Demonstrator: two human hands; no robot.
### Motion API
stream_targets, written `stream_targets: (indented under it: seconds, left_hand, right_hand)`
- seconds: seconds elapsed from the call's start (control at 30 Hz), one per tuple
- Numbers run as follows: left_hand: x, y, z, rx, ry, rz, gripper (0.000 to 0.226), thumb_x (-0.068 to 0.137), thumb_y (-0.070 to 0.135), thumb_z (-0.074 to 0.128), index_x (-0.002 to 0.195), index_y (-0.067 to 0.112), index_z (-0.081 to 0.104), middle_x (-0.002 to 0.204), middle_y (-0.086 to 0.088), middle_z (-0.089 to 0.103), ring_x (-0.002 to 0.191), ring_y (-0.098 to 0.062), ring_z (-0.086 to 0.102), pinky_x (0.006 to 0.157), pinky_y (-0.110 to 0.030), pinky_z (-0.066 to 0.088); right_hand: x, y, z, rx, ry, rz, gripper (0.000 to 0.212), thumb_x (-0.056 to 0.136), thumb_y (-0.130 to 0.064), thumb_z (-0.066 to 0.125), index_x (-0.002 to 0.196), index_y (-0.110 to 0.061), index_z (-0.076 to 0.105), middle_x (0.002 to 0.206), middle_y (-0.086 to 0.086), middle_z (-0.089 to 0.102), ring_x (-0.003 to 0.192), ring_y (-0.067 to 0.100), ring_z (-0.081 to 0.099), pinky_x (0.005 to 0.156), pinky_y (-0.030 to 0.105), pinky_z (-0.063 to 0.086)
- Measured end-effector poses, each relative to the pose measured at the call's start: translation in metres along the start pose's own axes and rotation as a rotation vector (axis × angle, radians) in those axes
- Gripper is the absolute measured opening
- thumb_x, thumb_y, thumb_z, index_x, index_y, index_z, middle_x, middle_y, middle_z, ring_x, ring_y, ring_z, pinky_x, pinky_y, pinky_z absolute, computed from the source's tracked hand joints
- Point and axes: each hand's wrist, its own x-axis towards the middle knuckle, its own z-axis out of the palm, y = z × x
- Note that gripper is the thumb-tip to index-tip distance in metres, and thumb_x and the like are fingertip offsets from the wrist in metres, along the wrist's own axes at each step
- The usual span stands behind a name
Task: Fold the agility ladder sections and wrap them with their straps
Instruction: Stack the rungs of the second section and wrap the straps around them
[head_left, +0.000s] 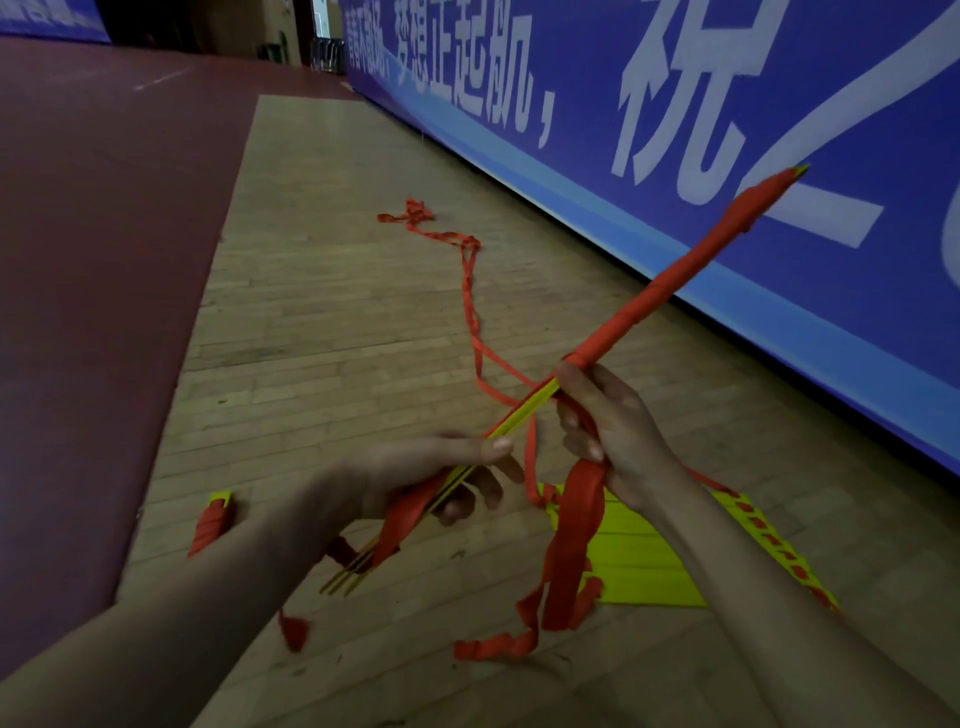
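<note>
Item one, far left of the frame: maroon floor (78, 260), bordering the wooden floor (311, 312) that fills the middle. Item two, lower left: a second bundle (210, 527), wound in red with a yellow tip showing, lying on the boards and partly hidden behind the left forearm. Item three, lower centre: the left hand (415, 483), which I read as closed round the low end of the rung bundle (524, 413), thumb laid along the top and fingers curled beneath. Item four: the rung bundle itself, a stack of thin yellow slats held off the floor, slanting from the lower centre up to the upper right; its bare yellow stretch lies between the two hands and its upper length is wound tightly in red. Item five: the red strap (470, 291), running loose from a tangle in the upper centre across the boards to the bundle, with more slack hanging in loops below the hands. Item six, right of centre: the right hand (608, 421), fingers wrapped round the bundle just where the red winding ends, a thick fold of strap hanging from under its palm. Item seven, lower right: a flat ladder section (639, 551), yellow slats lying side by side on the floor under the right forearm. Item eight, upper right: a blue banner (675, 104) with white lettering.
</note>
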Motion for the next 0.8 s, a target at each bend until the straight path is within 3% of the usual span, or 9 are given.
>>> stream_targets:
  seconds: [0.1, 0.2, 0.37, 0.5, 0.67, 0.8]
  left_hand:
    - [0.000, -0.008, -0.007, -0.118, -0.038, 0.124, 0.062, 0.063, 0.056, 0.081, 0.096, 0.006, 0.064, 0.069, -0.002, 0.056, 0.046, -0.010, 0.048, 0.043, -0.016, 0.040]
    - [-0.001, -0.011, -0.008, -0.136, -0.057, 0.192, 0.068, 0.055, 0.061, 0.083, 0.088, 0.006, 0.063, 0.067, -0.003, 0.057, 0.047, -0.012, 0.051, 0.044, -0.017, 0.043]
    - [0.004, -0.010, -0.003, -0.146, -0.029, 0.334, 0.047, 0.059, 0.050, 0.085, 0.078, 0.014, 0.064, 0.064, -0.006, 0.057, 0.042, -0.014, 0.051, 0.042, -0.018, 0.040]
    - [0.009, -0.012, -0.004, -0.149, 0.043, 0.403, 0.051, 0.060, 0.050, 0.085, 0.084, 0.012, 0.061, 0.064, -0.007, 0.056, 0.044, -0.015, 0.053, 0.044, -0.021, 0.043]
    - [0.007, -0.013, -0.001, -0.126, 0.055, 0.397, 0.074, 0.059, 0.045, 0.086, 0.107, -0.001, 0.054, 0.063, -0.008, 0.059, 0.051, -0.014, 0.058, 0.052, -0.021, 0.048]
    - [0.007, -0.014, 0.000, -0.149, 0.079, 0.406, 0.073, 0.057, 0.043, 0.087, 0.104, -0.001, 0.055, 0.062, -0.008, 0.059, 0.050, -0.014, 0.058, 0.052, -0.021, 0.049]
  right_hand:
    - [-0.002, -0.003, -0.007, -0.050, -0.090, 0.041, 0.021, 0.076, -0.031, 0.063, 0.079, -0.012, 0.056, 0.058, 0.003, 0.049, 0.033, 0.007, 0.029, 0.036, 0.018, 0.020]
    - [-0.005, -0.007, -0.014, -0.115, -0.200, 0.092, 0.024, 0.078, -0.029, 0.060, 0.086, -0.006, 0.058, 0.065, 0.008, 0.059, 0.037, 0.009, 0.039, 0.041, 0.019, 0.028]
    - [-0.011, -0.017, -0.022, -0.153, -0.326, 0.163, 0.029, 0.088, -0.030, 0.048, 0.099, -0.008, 0.061, 0.079, 0.010, 0.068, 0.049, 0.013, 0.050, 0.049, 0.024, 0.037]
    - [-0.011, -0.016, -0.023, -0.088, -0.284, 0.217, 0.025, 0.093, -0.017, 0.045, 0.102, -0.001, 0.062, 0.080, 0.010, 0.071, 0.055, 0.013, 0.058, 0.052, 0.022, 0.050]
    - [-0.011, -0.008, -0.023, -0.332, -0.182, 0.188, 0.010, 0.090, -0.008, 0.059, 0.094, -0.003, 0.067, 0.076, 0.005, 0.073, 0.061, 0.011, 0.065, 0.054, 0.023, 0.052]
    - [-0.011, -0.006, -0.018, -0.377, -0.049, 0.142, 0.008, 0.081, -0.006, 0.070, 0.088, -0.004, 0.069, 0.061, 0.002, 0.068, 0.044, 0.011, 0.057, 0.045, 0.019, 0.047]
